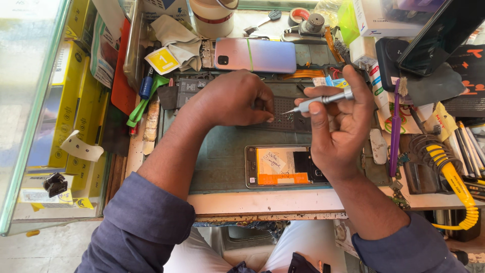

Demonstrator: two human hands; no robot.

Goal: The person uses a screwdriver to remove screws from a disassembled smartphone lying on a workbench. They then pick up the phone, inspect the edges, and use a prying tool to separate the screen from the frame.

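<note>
While my right hand (336,126) grips a precision screwdriver (319,100) just above the opened phone (280,166), my left hand (235,98) pinches something tiny, fingers nearly closed, beside its tip.

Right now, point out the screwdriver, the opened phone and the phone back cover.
screwdriver (323,99), head view, on its metal shaft between the right-hand fingers.
opened phone (275,166), head view, on the orange battery area.
phone back cover (262,54), head view, on the middle of its pink-blue shell.
</note>
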